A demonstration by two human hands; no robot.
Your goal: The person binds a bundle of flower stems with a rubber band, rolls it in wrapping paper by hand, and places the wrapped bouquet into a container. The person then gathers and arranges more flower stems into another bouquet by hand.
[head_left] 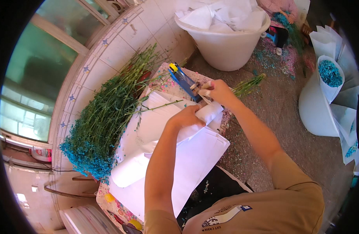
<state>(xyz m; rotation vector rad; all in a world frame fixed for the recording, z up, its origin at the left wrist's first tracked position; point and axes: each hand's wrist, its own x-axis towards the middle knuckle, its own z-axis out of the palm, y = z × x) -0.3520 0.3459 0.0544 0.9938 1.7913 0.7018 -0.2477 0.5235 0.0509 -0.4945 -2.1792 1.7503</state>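
Observation:
A cone of white wrapping paper [129, 171] lies slantwise over a stack of white paper sheets [203, 150]. My left hand [186, 117] is closed around its narrow end, pressing the paper down. Just beyond, my right hand [218, 93] pinches what looks like a pale strip of tape beside a blue tape dispenser [183, 80] with a yellow part. Green stems [249, 84] stick out past my right wrist, in line with the cone. Whatever the paper encloses is hidden.
Left of the paper lies a big heap of blue-flowered stems [109, 113], against a tiled wall. A white tub [226, 43] of crumpled paper stands behind. At right, another white tub [314, 107] holds wrapped blue bouquets. A person [283, 15] sits at the far right with blue flowers.

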